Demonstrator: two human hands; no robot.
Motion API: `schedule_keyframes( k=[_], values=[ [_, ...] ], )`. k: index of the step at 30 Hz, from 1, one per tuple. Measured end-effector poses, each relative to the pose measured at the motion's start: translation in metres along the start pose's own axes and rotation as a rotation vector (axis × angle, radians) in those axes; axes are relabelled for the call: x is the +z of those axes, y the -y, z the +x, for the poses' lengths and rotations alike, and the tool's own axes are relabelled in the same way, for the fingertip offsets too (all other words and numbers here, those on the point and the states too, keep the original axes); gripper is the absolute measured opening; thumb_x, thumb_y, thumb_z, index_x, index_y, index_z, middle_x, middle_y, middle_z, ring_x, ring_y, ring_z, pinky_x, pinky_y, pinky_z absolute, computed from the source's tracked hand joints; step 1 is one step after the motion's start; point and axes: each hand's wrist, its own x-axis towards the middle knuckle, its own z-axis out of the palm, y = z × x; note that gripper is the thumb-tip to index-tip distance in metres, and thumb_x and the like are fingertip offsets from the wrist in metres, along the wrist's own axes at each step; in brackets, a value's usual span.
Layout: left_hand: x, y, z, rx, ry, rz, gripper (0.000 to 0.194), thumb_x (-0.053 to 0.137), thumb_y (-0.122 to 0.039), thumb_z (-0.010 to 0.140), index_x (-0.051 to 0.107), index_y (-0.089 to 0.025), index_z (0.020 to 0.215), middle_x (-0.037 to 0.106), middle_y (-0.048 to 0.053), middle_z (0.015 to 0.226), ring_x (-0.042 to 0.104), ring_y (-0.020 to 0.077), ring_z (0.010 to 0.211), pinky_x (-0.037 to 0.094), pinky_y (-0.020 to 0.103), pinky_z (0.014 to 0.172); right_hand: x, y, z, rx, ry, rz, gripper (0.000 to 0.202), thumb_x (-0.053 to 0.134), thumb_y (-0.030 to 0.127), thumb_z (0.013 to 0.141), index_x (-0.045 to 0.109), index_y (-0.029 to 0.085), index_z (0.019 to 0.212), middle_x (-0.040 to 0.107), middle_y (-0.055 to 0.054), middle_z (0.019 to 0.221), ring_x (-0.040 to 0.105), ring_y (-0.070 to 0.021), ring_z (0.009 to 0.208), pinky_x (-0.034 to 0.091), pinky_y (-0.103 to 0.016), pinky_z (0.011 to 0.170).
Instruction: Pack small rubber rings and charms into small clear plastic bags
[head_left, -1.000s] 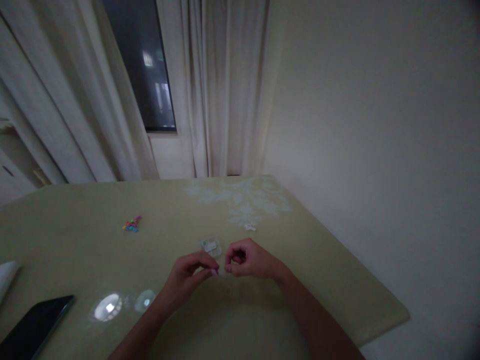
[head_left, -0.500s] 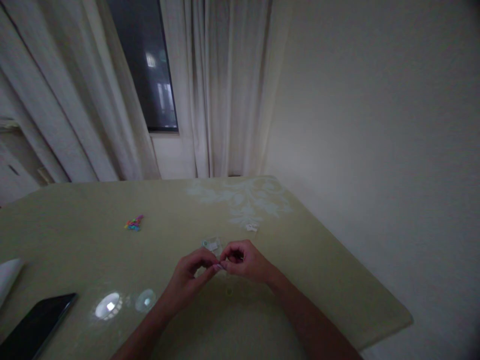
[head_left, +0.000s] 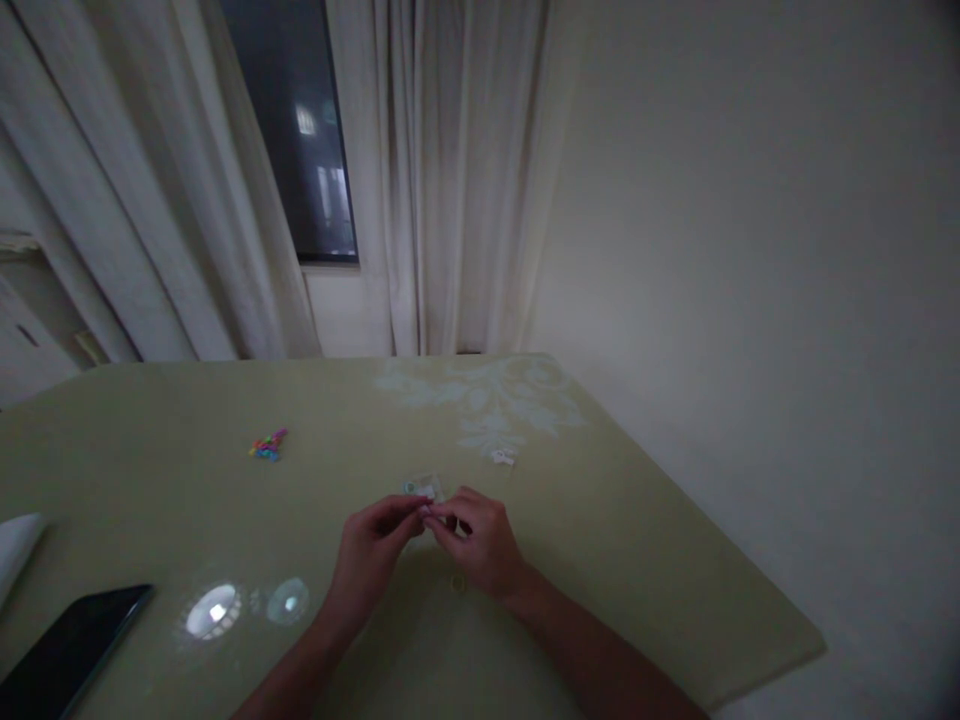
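Observation:
My left hand (head_left: 373, 548) and my right hand (head_left: 478, 540) meet over the near middle of the table, fingertips pinched together. Whatever sits between the fingertips is too small and dim to name. Just behind the fingers lies a small clear plastic packet (head_left: 426, 485) with a pale label, partly covered by my hands. A small yellowish ring (head_left: 458, 583) rests on the table below my right hand. Farther back and to the right is a little white piece (head_left: 503, 458), perhaps paper.
A small heap of bright coloured pieces (head_left: 268, 446) lies left of my hands. At the lower left are a dark tablet-like device (head_left: 71, 655) and a white object (head_left: 19, 548) at the picture's edge. The pale green table (head_left: 645, 590) runs along a wall on the right.
Both hands have shifted slightly, the fingertips moving up and to the left. My right hand has turned so its fingers point more to the upper left. Both stay pinched.

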Motion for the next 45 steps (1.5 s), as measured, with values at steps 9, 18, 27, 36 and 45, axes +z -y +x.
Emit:
schedule_keyframes(
  k=[9, 18, 27, 36, 45],
  values=[
    [0.005, 0.003, -0.002, -0.185, 0.042, -0.219, 0.035, 0.090, -0.044, 0.068, 0.082, -0.019, 0.092, 0.084, 0.007, 0.093, 0.078, 0.0228, 0.086, 0.061, 0.030, 0.081, 0.003, 0.004, 0.000, -0.113, -0.098, -0.052, 0.014, 0.068, 0.029, 0.093, 0.076, 0.019, 0.088, 0.062, -0.001, 0.069, 0.053, -0.0132, 0.060, 0.042, -0.025, 0.059],
    [-0.026, -0.004, 0.015, 0.044, 0.057, 0.248, 0.035, 0.074, -0.049, 0.082, 0.079, -0.022, 0.104, 0.081, 0.010, 0.109, 0.076, 0.0287, 0.097, 0.061, 0.043, 0.087, 0.002, -0.002, 0.005, 0.065, -0.140, 0.058, 0.007, 0.069, 0.023, 0.085, 0.072, 0.017, 0.083, 0.051, 0.004, 0.066, 0.045, -0.0102, 0.056, 0.036, -0.022, 0.056],
    [-0.034, 0.048, 0.029, 0.237, 0.149, 0.703, 0.068, 0.075, -0.031, 0.079, 0.057, -0.017, 0.143, 0.065, 0.018, 0.140, 0.060, 0.0348, 0.130, 0.045, 0.054, 0.113, -0.008, -0.025, 0.015, 0.148, -0.086, -0.190, 0.009, 0.072, 0.022, 0.088, 0.070, 0.017, 0.080, 0.055, 0.003, 0.069, 0.051, -0.0120, 0.063, 0.036, -0.023, 0.062],
    [-0.028, 0.035, 0.015, 0.226, 0.263, 0.657, 0.068, 0.077, -0.025, 0.074, 0.059, -0.022, 0.139, 0.065, 0.015, 0.138, 0.060, 0.0330, 0.129, 0.047, 0.052, 0.113, -0.015, -0.022, 0.017, 0.153, 0.130, -0.469, 0.010, 0.068, 0.023, 0.096, 0.073, 0.017, 0.090, 0.067, -0.002, 0.085, 0.060, -0.0141, 0.073, 0.040, -0.024, 0.069],
    [-0.020, 0.025, 0.010, 0.220, 0.296, 0.730, 0.071, 0.077, -0.021, 0.073, 0.057, -0.024, 0.141, 0.065, 0.012, 0.139, 0.057, 0.0321, 0.131, 0.044, 0.051, 0.115, -0.021, -0.021, 0.014, 0.093, 0.353, -0.491, 0.018, 0.063, 0.025, 0.102, 0.080, 0.021, 0.099, 0.070, -0.004, 0.094, 0.067, -0.0168, 0.085, 0.046, -0.025, 0.076]
  ],
)
